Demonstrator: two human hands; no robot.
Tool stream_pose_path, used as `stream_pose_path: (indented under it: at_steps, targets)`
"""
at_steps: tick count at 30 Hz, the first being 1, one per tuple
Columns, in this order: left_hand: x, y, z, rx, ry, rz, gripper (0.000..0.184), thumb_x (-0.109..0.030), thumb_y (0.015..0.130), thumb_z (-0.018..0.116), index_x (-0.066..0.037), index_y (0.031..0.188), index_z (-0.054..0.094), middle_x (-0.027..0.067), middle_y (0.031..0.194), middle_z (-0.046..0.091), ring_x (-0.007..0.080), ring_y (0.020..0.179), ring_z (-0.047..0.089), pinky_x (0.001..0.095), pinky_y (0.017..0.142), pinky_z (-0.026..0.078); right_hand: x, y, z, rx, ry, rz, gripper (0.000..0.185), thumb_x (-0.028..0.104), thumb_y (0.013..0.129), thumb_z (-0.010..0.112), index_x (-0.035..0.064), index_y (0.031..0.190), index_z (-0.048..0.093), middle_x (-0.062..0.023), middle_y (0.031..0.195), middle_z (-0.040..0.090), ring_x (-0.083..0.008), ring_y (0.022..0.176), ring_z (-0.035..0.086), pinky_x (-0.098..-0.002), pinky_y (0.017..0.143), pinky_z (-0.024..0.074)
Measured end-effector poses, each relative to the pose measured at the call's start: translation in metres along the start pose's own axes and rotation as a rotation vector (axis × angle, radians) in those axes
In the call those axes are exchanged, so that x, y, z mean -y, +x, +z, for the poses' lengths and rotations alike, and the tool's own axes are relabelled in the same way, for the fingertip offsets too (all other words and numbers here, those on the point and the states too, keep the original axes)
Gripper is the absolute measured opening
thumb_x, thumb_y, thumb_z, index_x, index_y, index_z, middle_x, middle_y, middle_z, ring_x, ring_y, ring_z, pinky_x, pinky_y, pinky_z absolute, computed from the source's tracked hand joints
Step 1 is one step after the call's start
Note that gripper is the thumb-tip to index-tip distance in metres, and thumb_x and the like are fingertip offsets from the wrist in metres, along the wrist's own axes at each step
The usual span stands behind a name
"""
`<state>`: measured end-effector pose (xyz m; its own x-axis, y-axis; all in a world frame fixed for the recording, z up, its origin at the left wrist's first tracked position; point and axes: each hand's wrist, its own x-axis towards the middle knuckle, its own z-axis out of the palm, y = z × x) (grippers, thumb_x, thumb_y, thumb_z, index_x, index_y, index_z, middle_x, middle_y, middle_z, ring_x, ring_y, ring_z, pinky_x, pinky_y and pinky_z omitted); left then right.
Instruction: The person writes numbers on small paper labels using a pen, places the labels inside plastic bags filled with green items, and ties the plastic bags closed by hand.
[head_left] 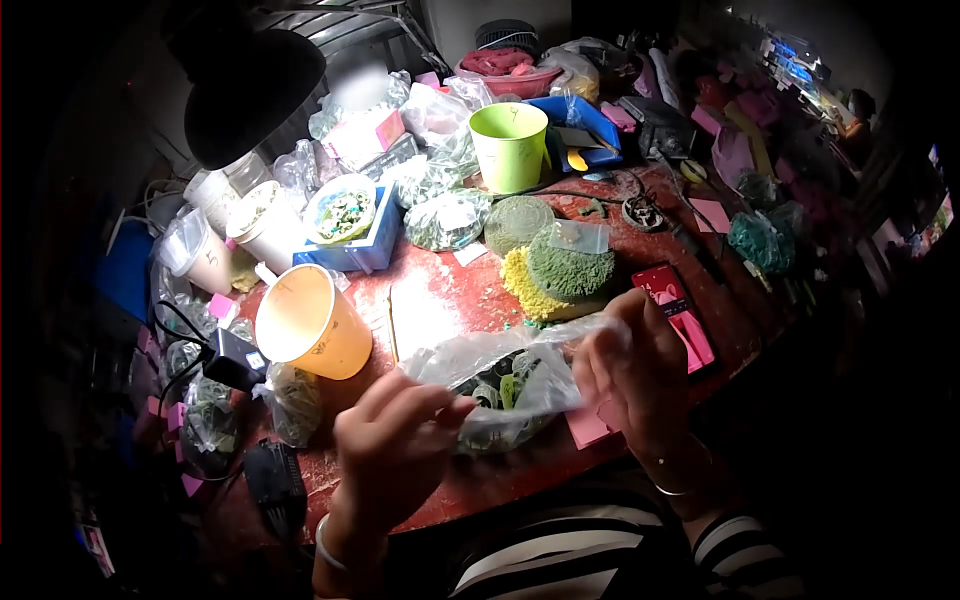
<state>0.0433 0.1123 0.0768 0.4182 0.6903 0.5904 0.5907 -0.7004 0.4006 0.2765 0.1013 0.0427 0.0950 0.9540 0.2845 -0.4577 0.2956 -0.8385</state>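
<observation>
A clear plastic bag (pixel 500 425) with dark green pieces inside lies at the front edge of the red table, its mouth spread wide. My left hand (pixel 395 440) has its fingers curled at the bag's left side. At the right side of the bag my right hand (pixel 635 370) is raised, its fingers bent together against the plastic rim. Both hands appear to pinch the rim, the left less clearly. Pink paper (pixel 592 425) lies beneath, between the bag and my right wrist. Behind the bag are a green textured sponge (pixel 570 268) and a yellow one (pixel 527 287).
An orange cup (pixel 312 325) stands left of the bag, a phone (pixel 677 320) lies to the right. Farther back are a green bucket (pixel 508 150), a blue tray (pixel 360 255) and several plastic bags. A black lamp (pixel 255 95) hangs at upper left.
</observation>
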Motion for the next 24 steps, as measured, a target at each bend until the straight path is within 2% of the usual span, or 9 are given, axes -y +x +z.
stream_pose_path:
  at_steps: [6, 10, 15, 18, 19, 20, 22, 23, 24]
  targets:
    - [-0.004, -0.002, 0.028, 0.305, 0.089, -0.028, 0.027, -0.009, 0.085, 0.077, -0.007, 0.111, 0.073, 0.0085, 0.101, 0.072, 0.0260, 0.081, 0.073, 0.0338, 0.067, 0.059, 0.009, -0.017, -0.004, -0.013, -0.154, 0.170, 0.023, 0.024, 0.105, 0.067, 0.0090, 0.105, 0.051, 0.0043, 0.072, 0.051, -0.0009, 0.057, 0.043, -0.0205, 0.050, 0.0345]
    - [-0.002, -0.006, 0.049, 0.295, 0.307, -0.125, 0.021, -0.016, 0.086, 0.077, -0.009, 0.105, 0.070, 0.0068, 0.093, 0.067, 0.0279, 0.078, 0.069, 0.0371, 0.064, 0.056, 0.007, -0.028, -0.012, 0.027, -0.374, 0.128, 0.022, 0.022, 0.103, 0.069, 0.0067, 0.106, 0.053, 0.0039, 0.073, 0.053, -0.0011, 0.062, 0.045, -0.0212, 0.056, 0.0377]
    - [0.004, -0.008, 0.064, 0.113, 0.166, -0.086, 0.002, -0.008, 0.087, 0.063, -0.009, 0.088, 0.062, 0.0090, 0.089, 0.060, 0.0318, 0.079, 0.063, 0.0432, 0.065, 0.053, 0.004, -0.034, -0.022, 0.009, -0.557, -0.046, 0.022, 0.011, 0.099, 0.073, 0.0037, 0.111, 0.057, 0.0017, 0.077, 0.057, -0.0021, 0.068, 0.050, -0.0224, 0.061, 0.0417]
    - [0.003, -0.007, 0.060, -0.252, 0.010, -0.060, 0.020, 0.005, 0.080, 0.064, -0.001, 0.099, 0.064, 0.0191, 0.104, 0.070, 0.0361, 0.091, 0.069, 0.0404, 0.077, 0.058, 0.006, -0.039, -0.037, 0.010, -0.517, 0.027, 0.025, 0.008, 0.098, 0.073, 0.0027, 0.116, 0.057, 0.0015, 0.078, 0.058, -0.0036, 0.067, 0.052, -0.0227, 0.061, 0.0431]
    - [-0.002, -0.011, 0.057, -0.290, -0.094, -0.066, 0.022, 0.007, 0.081, 0.066, 0.003, 0.102, 0.062, 0.0228, 0.109, 0.071, 0.0354, 0.094, 0.071, 0.0405, 0.081, 0.058, 0.004, -0.043, -0.043, 0.037, -0.537, 0.058, 0.031, 0.006, 0.096, 0.074, 0.0021, 0.121, 0.057, 0.0002, 0.087, 0.059, -0.0039, 0.069, 0.054, -0.0222, 0.061, 0.0437]
    - [-0.019, -0.005, 0.054, -0.299, -0.173, -0.037, 0.011, 0.007, 0.093, 0.062, 0.003, 0.103, 0.059, 0.0191, 0.104, 0.072, 0.0289, 0.094, 0.072, 0.0380, 0.083, 0.059, 0.004, -0.047, -0.051, 0.116, -0.570, 0.096, 0.042, 0.005, 0.094, 0.075, 0.0016, 0.131, 0.055, -0.0042, 0.103, 0.062, -0.0065, 0.081, 0.058, -0.0232, 0.070, 0.0478]
    - [-0.034, -0.022, 0.066, -0.105, -0.925, -0.198, 0.010, 0.006, 0.093, 0.065, 0.001, 0.101, 0.061, 0.0173, 0.100, 0.073, 0.0275, 0.090, 0.073, 0.0370, 0.079, 0.060, -0.004, -0.055, -0.067, 0.227, -0.443, 0.095, 0.053, 0.011, 0.094, 0.077, 0.0027, 0.141, 0.052, -0.0080, 0.119, 0.062, -0.0112, 0.097, 0.061, -0.0269, 0.081, 0.0513]
    - [-0.036, -0.023, 0.070, 0.140, -0.910, -0.141, 0.013, 0.005, 0.093, 0.067, 0.000, 0.105, 0.064, 0.0161, 0.102, 0.073, 0.0272, 0.089, 0.073, 0.0353, 0.079, 0.059, 0.000, -0.057, -0.077, 0.294, -0.538, 0.161, 0.064, 0.021, 0.094, 0.079, 0.0046, 0.148, 0.048, -0.0101, 0.124, 0.062, -0.0158, 0.110, 0.061, -0.0310, 0.089, 0.0523]
    - [-0.037, -0.022, 0.073, 0.378, -0.876, -0.076, 0.016, 0.003, 0.093, 0.069, 0.000, 0.108, 0.067, 0.0148, 0.105, 0.072, 0.0269, 0.088, 0.072, 0.0337, 0.079, 0.058, 0.004, -0.061, -0.080, 0.237, -0.384, 0.247, 0.054, 0.025, 0.096, 0.078, 0.0048, 0.141, 0.056, -0.0099, 0.120, 0.064, -0.0156, 0.107, 0.063, -0.0319, 0.088, 0.0529]
